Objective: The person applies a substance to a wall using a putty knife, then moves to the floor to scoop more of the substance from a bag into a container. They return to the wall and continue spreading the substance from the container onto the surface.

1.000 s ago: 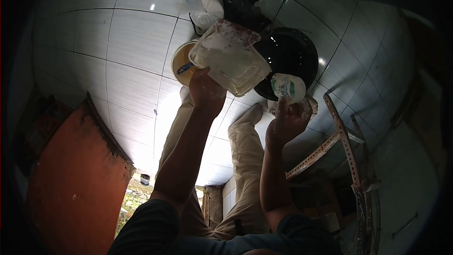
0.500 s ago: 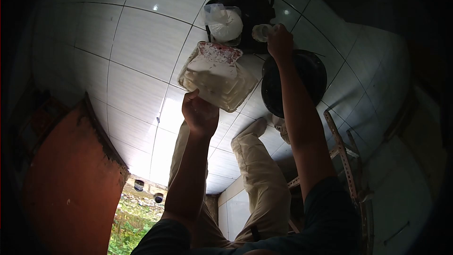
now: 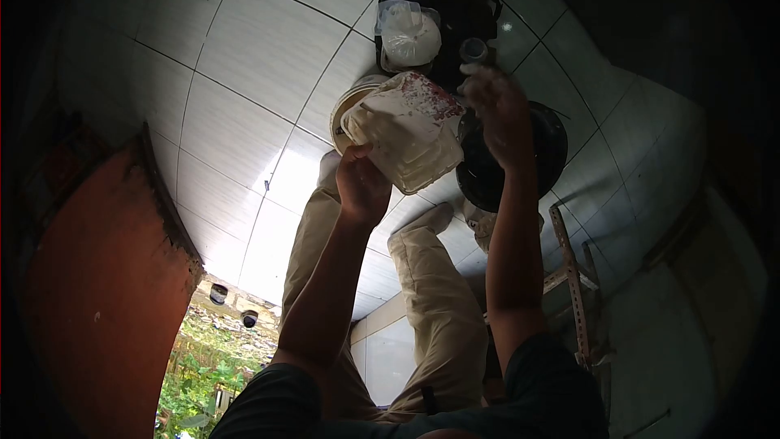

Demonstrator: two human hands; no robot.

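Note:
My left hand [image 3: 363, 187] grips the near left edge of an off-white paint tray [image 3: 406, 142], its thumb over the rim. The tray is tilted, smeared with pale paint, and has red patches at its far end. My right hand [image 3: 497, 110] is just right of the tray's far end, fingers apart and whitish at the tips, slightly blurred. Just beyond those fingers, a small clear cup [image 3: 474, 50] stands by a black plastic bag [image 3: 443, 0]. On the bag lies a clear plastic bag of white material [image 3: 410, 36].
Partly behind the tray is a round white bucket [image 3: 345, 118]. A black basin [image 3: 544, 150] stands right of the tray, under my right forearm. A rusty metal frame [image 3: 573, 284] rises at the right. An orange door [image 3: 106, 244] is at the left, above pale floor tiles [image 3: 260, 41].
My right hand has let go of the clear cup and drawn back toward the tray. The tray, in my left hand, has shifted right, uncovering the white bucket. The view has moved slightly.

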